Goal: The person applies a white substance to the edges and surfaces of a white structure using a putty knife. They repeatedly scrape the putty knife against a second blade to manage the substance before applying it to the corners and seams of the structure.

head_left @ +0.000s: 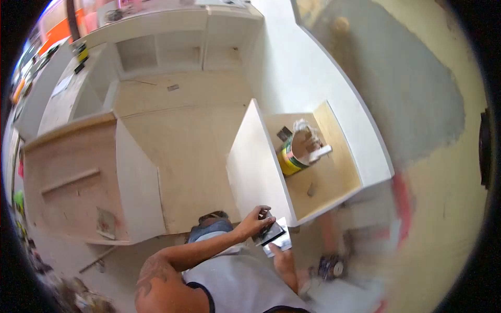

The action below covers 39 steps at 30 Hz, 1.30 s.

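Observation:
My left hand [254, 221] is at the lower middle, its fingers closed on a dark flat plate [270, 232]. Below and to the right, my right hand [283, 259] grips a shiny, light-coloured flat plate [282, 242]. The two plates overlap, the dark one lying over the light one. Just beyond them stands a white panel [257, 167], the side of an open compartment. Inside that compartment, a yellow and green can [290, 159] with a whitish, smeared rim holds a white-handled tool [320, 153].
A small dark plate [284, 133] lies behind the can. White cabinet compartments [180, 49] run along the back. On the left, a brownish board [73, 182] bears a stick and a square plate [106, 223]. A blurred dark object [332, 267] is at the lower right.

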{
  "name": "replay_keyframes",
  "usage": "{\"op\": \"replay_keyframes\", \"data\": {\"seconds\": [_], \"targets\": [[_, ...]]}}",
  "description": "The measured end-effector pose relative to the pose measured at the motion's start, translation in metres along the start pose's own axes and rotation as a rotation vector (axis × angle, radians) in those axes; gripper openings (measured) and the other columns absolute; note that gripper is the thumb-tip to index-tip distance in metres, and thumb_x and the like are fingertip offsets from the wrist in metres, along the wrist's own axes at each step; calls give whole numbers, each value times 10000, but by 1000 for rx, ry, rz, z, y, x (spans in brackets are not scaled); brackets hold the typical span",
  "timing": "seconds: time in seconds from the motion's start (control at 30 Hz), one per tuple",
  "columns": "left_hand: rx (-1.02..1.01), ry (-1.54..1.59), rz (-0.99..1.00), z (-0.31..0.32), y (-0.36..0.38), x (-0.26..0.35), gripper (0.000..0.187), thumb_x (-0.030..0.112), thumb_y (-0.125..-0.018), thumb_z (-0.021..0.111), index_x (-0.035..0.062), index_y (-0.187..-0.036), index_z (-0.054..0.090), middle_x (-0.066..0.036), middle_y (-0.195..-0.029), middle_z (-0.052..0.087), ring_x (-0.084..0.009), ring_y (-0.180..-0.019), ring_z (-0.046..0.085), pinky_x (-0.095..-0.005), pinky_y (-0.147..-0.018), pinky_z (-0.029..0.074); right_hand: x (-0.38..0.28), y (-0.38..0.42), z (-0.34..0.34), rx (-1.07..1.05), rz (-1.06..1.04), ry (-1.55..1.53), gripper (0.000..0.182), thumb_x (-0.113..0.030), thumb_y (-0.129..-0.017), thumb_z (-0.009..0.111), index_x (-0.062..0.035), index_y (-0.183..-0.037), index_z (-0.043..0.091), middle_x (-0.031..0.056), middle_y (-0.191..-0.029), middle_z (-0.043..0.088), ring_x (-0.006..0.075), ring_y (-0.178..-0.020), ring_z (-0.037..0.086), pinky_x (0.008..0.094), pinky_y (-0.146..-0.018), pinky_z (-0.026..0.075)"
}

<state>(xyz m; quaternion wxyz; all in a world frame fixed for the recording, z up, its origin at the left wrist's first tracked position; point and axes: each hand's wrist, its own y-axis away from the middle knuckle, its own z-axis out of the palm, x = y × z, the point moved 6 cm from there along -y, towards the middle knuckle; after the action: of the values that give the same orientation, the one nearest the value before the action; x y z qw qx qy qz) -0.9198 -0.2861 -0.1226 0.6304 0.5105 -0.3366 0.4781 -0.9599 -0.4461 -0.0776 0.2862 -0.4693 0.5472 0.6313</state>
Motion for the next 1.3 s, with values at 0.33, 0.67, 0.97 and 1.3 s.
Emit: {"op": "replay_keyframes", "data": {"seconds": [0.33,0.67,0.97,1.3], "targets": [[284,124,219,-8,115,-81,469,364,-1022,400,-10,-1302,422,-131,-1220,504,-207,-1148,468,-341,-989,384,34,15,61,-321,-712,791,541,-16,-809,539,-12,-1333,403,239,-1188,505,424,-1127,495,477,-975,417],[290,289,52,-27,184,-116,320,224,-952,422,-7,-1130,554,-74,-1097,578,-168,-1010,531,-329,-909,426,63,71,105,-386,-558,843,582,5,-799,512,-16,-1365,379,249,-1218,474,451,-1124,470,498,-946,419],[232,-108,39,-138,147,-129,363,225,-893,418,-37,-1089,574,-145,-960,629,-239,-931,569,-370,-844,439,61,-4,189,-446,-456,1094,479,-47,-793,512,-10,-1267,454,245,-1234,470,436,-1135,483,472,-956,433],[204,276,-9,-321,153,-23,315,148,-888,416,-37,-1115,532,-133,-1104,581,-245,-1001,563,-357,-846,458,-41,-110,376,-407,-160,904,444,-118,-792,596,26,-1203,508,192,-1064,595,344,-991,600,445,-875,475]]}}
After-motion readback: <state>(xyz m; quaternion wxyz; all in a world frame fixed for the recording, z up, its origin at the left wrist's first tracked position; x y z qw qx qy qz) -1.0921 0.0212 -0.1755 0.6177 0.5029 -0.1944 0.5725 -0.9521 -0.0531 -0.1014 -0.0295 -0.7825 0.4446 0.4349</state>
